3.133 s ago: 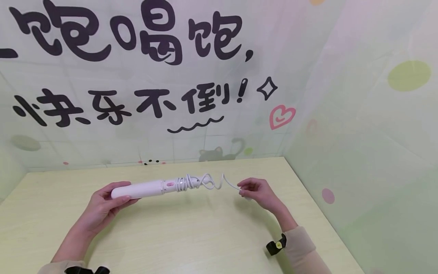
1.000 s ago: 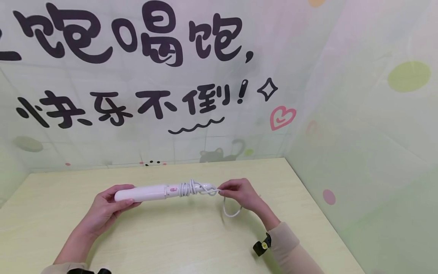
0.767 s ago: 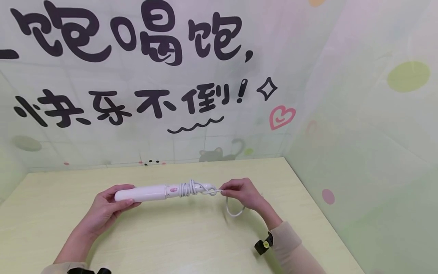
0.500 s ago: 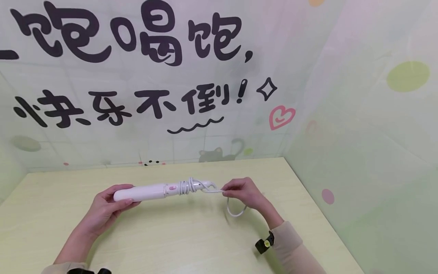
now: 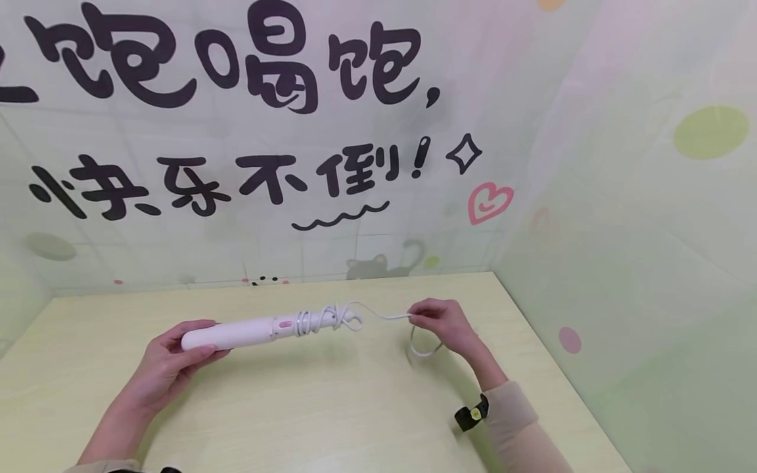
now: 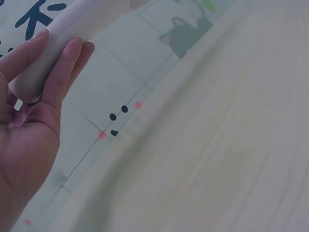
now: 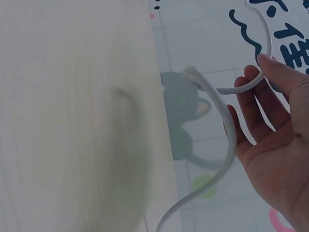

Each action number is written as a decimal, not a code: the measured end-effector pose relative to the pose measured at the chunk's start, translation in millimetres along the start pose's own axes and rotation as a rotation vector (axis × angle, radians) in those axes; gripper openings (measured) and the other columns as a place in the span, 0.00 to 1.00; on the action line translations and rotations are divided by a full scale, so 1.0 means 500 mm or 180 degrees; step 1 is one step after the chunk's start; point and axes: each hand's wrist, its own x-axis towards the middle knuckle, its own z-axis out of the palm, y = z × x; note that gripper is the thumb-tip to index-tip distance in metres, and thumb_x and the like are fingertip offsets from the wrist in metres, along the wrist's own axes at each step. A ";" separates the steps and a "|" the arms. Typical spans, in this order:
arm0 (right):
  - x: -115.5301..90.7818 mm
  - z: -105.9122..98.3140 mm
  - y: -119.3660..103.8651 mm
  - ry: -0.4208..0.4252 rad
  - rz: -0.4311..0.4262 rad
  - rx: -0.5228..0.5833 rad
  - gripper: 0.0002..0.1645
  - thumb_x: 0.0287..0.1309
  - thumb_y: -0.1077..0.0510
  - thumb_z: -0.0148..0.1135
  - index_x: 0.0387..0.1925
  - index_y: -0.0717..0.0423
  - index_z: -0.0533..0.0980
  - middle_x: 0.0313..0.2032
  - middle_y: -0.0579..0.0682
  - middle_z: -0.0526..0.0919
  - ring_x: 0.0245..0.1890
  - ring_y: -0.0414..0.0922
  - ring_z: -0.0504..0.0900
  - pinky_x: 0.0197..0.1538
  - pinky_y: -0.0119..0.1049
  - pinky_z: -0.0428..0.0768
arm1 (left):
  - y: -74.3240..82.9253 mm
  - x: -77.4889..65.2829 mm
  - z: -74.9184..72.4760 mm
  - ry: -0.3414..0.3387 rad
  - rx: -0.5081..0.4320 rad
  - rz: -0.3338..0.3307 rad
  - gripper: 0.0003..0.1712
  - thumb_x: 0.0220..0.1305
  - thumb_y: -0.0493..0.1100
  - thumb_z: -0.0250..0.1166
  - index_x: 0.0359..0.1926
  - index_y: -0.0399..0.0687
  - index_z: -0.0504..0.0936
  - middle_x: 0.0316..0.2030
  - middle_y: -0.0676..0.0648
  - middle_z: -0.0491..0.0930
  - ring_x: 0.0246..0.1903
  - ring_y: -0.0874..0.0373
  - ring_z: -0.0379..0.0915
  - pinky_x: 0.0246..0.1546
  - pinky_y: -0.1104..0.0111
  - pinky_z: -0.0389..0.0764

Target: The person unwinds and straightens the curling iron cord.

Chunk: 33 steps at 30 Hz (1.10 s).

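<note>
1. White wand [image 5: 239,334] is above the counter [image 5: 331,407] in head view; left grip [image 5: 162,368] is closed around its end, right grip [image 5: 446,325] pinches the cord [image 5: 339,316], partly coiled on the wand.
2. Left wrist view: fingers [image 6: 62,72] hold only the end, so strong pulling may slip it out.
3. Right wrist view: the cord hangs loosely curved; pulled too quickly, it may knot.

The back wall [image 5: 254,131] reads "饱喝饱, 快乐不倒!"
</note>
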 end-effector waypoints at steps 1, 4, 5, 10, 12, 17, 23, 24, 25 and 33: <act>-0.001 -0.004 0.002 0.0026 0.0029 0.0007 0.07 0.62 0.68 0.69 0.41 0.69 0.85 0.38 0.58 0.88 0.38 0.39 0.86 0.44 0.28 0.88 | 0.001 -0.002 -0.003 0.0010 -0.0044 0.0018 0.29 0.67 0.12 0.46 0.61 0.32 0.80 0.56 0.43 0.77 0.55 0.53 0.79 0.57 0.56 0.84; -0.008 -0.014 0.007 0.0012 0.0133 -0.0014 0.07 0.63 0.68 0.69 0.42 0.68 0.84 0.40 0.58 0.88 0.39 0.40 0.86 0.46 0.28 0.88 | 0.004 -0.006 -0.009 -0.0001 -0.0093 0.0052 0.30 0.67 0.12 0.45 0.62 0.31 0.79 0.56 0.43 0.77 0.56 0.53 0.79 0.58 0.56 0.84; -0.010 -0.015 0.008 -0.0018 0.0160 -0.0019 0.07 0.63 0.67 0.69 0.42 0.68 0.85 0.40 0.58 0.88 0.40 0.41 0.86 0.46 0.28 0.88 | 0.004 -0.006 -0.010 -0.0015 -0.0088 0.0058 0.30 0.68 0.12 0.44 0.62 0.31 0.79 0.56 0.43 0.77 0.56 0.53 0.79 0.58 0.56 0.84; -0.016 -0.013 0.007 -0.0183 0.0223 -0.0050 0.08 0.63 0.68 0.68 0.43 0.68 0.84 0.42 0.59 0.87 0.44 0.50 0.86 0.47 0.29 0.88 | 0.002 -0.003 -0.009 -0.0080 -0.0097 0.0065 0.30 0.68 0.12 0.44 0.62 0.31 0.79 0.57 0.43 0.77 0.56 0.52 0.79 0.58 0.56 0.84; -0.018 -0.011 0.006 -0.0245 0.0229 -0.0044 0.08 0.63 0.69 0.68 0.44 0.69 0.84 0.43 0.61 0.87 0.46 0.55 0.85 0.48 0.29 0.88 | 0.001 -0.002 -0.008 -0.0080 -0.0119 0.0075 0.30 0.68 0.12 0.44 0.62 0.31 0.79 0.57 0.43 0.77 0.56 0.52 0.78 0.58 0.56 0.84; -0.021 -0.011 0.009 -0.0357 0.0247 -0.0035 0.10 0.62 0.70 0.68 0.45 0.69 0.84 0.45 0.62 0.86 0.51 0.61 0.83 0.54 0.33 0.87 | 0.001 0.000 -0.007 -0.0072 -0.0153 0.0115 0.30 0.68 0.12 0.44 0.62 0.31 0.78 0.56 0.42 0.76 0.56 0.52 0.78 0.58 0.57 0.84; -0.022 -0.012 0.013 -0.0569 0.0102 -0.0199 0.12 0.60 0.68 0.70 0.46 0.65 0.84 0.46 0.57 0.87 0.53 0.57 0.82 0.64 0.56 0.82 | 0.002 0.000 -0.009 -0.0062 -0.0173 0.0113 0.29 0.69 0.13 0.43 0.62 0.31 0.78 0.56 0.42 0.76 0.56 0.51 0.78 0.59 0.57 0.83; -0.022 -0.012 0.012 -0.0620 0.0082 -0.0228 0.12 0.60 0.68 0.70 0.47 0.64 0.85 0.46 0.57 0.88 0.54 0.56 0.82 0.66 0.58 0.80 | 0.002 -0.001 -0.009 -0.0060 -0.0183 0.0110 0.30 0.69 0.13 0.43 0.62 0.31 0.78 0.56 0.42 0.76 0.56 0.51 0.78 0.59 0.57 0.83; -0.023 -0.012 0.010 -0.0666 0.0074 -0.0254 0.13 0.60 0.67 0.70 0.47 0.63 0.85 0.47 0.56 0.88 0.55 0.56 0.81 0.67 0.60 0.78 | 0.002 -0.001 -0.010 -0.0057 -0.0194 0.0108 0.30 0.69 0.13 0.43 0.62 0.31 0.78 0.56 0.42 0.76 0.56 0.51 0.78 0.59 0.57 0.83; -0.018 -0.002 -0.006 -0.0825 -0.0023 -0.0358 0.16 0.65 0.61 0.68 0.53 0.60 0.83 0.52 0.52 0.87 0.61 0.54 0.79 0.71 0.61 0.74 | 0.001 0.000 -0.007 -0.0091 -0.0201 0.0135 0.29 0.69 0.13 0.44 0.62 0.31 0.79 0.56 0.42 0.77 0.56 0.52 0.79 0.58 0.56 0.84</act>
